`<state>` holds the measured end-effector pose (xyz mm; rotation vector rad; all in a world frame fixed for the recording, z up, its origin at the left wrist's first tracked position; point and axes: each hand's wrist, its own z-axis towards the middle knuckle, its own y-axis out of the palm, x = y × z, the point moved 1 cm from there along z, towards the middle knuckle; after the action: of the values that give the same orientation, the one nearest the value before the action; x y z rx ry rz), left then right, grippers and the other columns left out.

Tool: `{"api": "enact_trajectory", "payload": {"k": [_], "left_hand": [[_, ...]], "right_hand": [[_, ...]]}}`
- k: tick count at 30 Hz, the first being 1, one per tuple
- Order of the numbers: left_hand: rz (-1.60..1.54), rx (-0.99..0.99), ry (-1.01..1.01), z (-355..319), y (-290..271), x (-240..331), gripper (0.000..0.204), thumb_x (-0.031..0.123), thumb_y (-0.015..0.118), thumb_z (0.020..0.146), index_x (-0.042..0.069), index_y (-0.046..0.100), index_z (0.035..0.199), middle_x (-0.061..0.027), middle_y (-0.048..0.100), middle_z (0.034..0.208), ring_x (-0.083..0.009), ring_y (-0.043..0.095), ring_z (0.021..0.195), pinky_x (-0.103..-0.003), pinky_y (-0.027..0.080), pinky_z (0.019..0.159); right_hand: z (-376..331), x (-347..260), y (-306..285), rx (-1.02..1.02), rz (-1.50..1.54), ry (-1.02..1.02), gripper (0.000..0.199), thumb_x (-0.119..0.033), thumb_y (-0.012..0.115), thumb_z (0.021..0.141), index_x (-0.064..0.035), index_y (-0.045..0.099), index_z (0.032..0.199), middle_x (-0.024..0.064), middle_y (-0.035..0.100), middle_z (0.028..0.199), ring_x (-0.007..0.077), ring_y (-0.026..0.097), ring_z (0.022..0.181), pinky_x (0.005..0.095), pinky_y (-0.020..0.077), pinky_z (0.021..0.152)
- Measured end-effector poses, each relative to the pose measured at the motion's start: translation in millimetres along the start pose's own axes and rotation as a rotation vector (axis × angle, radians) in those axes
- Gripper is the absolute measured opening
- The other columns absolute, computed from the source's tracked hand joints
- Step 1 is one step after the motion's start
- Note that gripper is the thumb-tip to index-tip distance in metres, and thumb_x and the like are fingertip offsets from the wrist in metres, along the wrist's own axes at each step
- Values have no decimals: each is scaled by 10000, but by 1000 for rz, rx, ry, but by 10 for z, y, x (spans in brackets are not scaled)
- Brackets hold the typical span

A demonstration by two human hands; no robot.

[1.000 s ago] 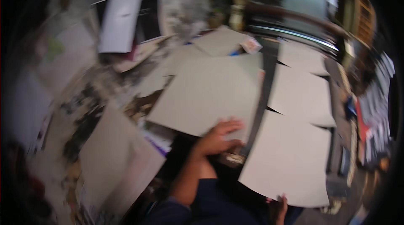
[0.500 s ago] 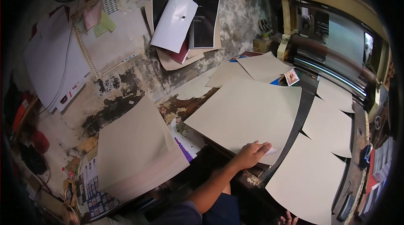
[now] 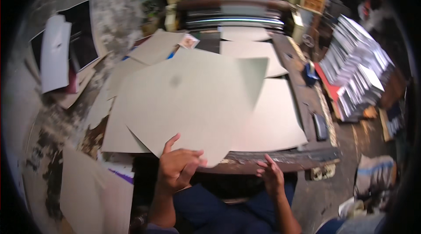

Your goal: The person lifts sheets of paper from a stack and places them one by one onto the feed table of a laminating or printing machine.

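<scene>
Head view: a big pale sheet (image 3: 193, 102) at my left hand (image 3: 177, 170), my right hand (image 3: 272, 176) bare of paper
My left fingers are curled at the sheet's near edge; blur hides whether they pinch it or merely touch it. My right fingers are loosely spread, off to the right of that grip and near the table (image 3: 280, 159). Ahead of my left hand, the sheet lies slantwise over the pile (image 3: 120, 129), its right part reaching over the row of sheets (image 3: 280, 120), its far right corner bent. To handle it well, I'd use a light hold so the edge doesn't crease, support the right side with my other hand, and level the sheet so it doesn't drag the row askew.
</scene>
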<state>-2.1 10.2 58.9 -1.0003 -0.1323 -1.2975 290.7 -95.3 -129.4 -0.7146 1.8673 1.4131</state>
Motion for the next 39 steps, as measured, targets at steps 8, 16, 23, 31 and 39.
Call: {"api": "enact_trajectory", "payload": {"k": [8, 16, 23, 31, 39], "left_hand": [[-79, -404, 101, -198, 275, 168, 311, 445, 625, 893, 164, 748, 842, 49, 742, 859, -223, 666, 1084, -564, 124, 1161], [-99, 17, -50, 187, 500, 35, 329, 261, 678, 895, 31, 662, 1130, -134, 671, 1159, -313, 611, 1144, -420, 455, 981], [189, 8, -713, 1127, 1987, -1649, 756, 613, 651, 809, 15, 541, 1258, -272, 588, 1226, -409, 551, 1179, -452, 431, 992], [345, -126, -1181, 1455, 2735, -3147, 787, 689, 598, 784, 106, 556, 1309, -184, 432, 1446, -380, 334, 1377, -589, 259, 1090], [273, -68, -943, 1880, 2682, -3445, 708, 620, 630, 793, 93, 594, 1265, -176, 525, 1367, -373, 468, 1281, -505, 378, 1049]], "right_hand": [[-194, -241, 48, -57, 35, 49, 502, -295, 646, 848, 28, 502, 1206, 137, 617, 1019, 207, 613, 862, 323, 485, 776], [-566, 453, -403, 172, -18, 326, 314, -269, 596, 908, 33, 600, 997, 134, 642, 832, 220, 636, 703, 302, 467, 613], [-1032, 535, -356, 10, -170, 495, 455, -363, 529, 977, 67, 559, 1121, 186, 672, 958, 253, 658, 871, 318, 504, 752], [-1257, 857, -658, -95, -139, 512, 472, -361, 488, 1001, 38, 515, 1251, 175, 676, 1050, 251, 636, 975, 369, 494, 865], [-1036, 803, -535, 13, -14, 533, 401, -336, 524, 988, 35, 622, 1104, 160, 696, 985, 245, 638, 916, 360, 496, 853]]}}
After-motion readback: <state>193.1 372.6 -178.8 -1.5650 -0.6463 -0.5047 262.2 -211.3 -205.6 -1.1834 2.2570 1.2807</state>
